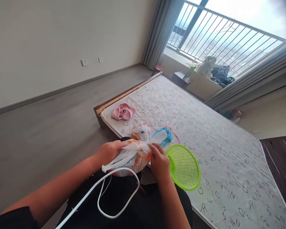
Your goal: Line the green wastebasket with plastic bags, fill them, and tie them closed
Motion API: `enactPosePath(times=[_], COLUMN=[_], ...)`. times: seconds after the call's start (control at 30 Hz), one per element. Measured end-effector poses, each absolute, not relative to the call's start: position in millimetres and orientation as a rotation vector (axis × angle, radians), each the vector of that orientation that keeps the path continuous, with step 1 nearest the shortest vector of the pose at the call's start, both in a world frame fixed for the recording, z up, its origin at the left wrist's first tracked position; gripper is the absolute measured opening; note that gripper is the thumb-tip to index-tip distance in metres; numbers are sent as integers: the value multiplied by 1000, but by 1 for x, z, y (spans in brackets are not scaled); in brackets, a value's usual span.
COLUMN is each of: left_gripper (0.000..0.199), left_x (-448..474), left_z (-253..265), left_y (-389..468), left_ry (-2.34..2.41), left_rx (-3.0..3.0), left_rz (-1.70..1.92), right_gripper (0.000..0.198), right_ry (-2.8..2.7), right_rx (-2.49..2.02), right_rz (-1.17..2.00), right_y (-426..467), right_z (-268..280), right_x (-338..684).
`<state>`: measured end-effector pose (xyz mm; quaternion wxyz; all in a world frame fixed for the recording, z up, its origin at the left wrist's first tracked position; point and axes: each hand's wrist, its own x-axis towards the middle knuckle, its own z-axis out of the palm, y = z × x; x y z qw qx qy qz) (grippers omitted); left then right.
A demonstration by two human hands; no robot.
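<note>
Both hands grip a white plastic bag (139,159) with orange print, held over my lap. My left hand (109,152) pinches its left side, and my right hand (160,160) is closed on the right part of its top edge. Just beyond, another crumpled white and orange plastic bag (141,131) lies on the mattress, beside a blue plastic bag (166,135). Close to my right hand, a lime green mesh basket (187,167) rests on its side. What the held bag contains is not clear.
A white cable (116,216) loops across my lap in front of the bag. On the letter-patterned mattress (228,152) lies a pink cloth (124,112). A wooden bed frame (131,92) borders it. Filled bags (207,66) sit on the windowsill, near a red stool (159,68).
</note>
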<state>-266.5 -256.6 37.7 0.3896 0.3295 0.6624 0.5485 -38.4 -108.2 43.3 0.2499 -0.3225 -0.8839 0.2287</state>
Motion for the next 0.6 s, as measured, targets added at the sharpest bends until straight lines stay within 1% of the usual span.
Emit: enactPosePath(times=[0.07, 0.17, 0.23, 0.3, 0.37, 0.43, 0.53, 0.6], left_gripper=[28, 27, 32, 42, 52, 56, 51, 44], left_x=[-281, -298, -297, -285, -267, -249, -232, -231], left_z=[42, 49, 56, 66, 76, 81, 75, 67], left_y=[-260, -266, -269, -271, -270, -267, -259, -256], left_ry=[1803, 1921, 1923, 1844, 1693, 1566, 1519, 1532], left_rx=[1024, 1174, 1260, 1362, 1465, 1472, 1261, 1137], left_rz=[1313, 1286, 1318, 1377, 1369, 1315, 1296, 1319], right_gripper=[38, 25, 14, 9, 14, 20, 32, 31], right_ry=[-2294, -2074, -1988, -2009, -2082, -2155, -2225, -2233], right_rx=[-976, -1107, -1153, -1101, -967, -821, -674, -737], right_rz=[663, 807, 889, 907, 923, 1036, 1298, 1332], right_y=[-105, -106, -113, -124, -139, -153, -165, -165], right_z=[45, 47, 50, 54, 60, 69, 80, 83], right_x=[-23, -11, -10, -15, -22, -28, -30, -27])
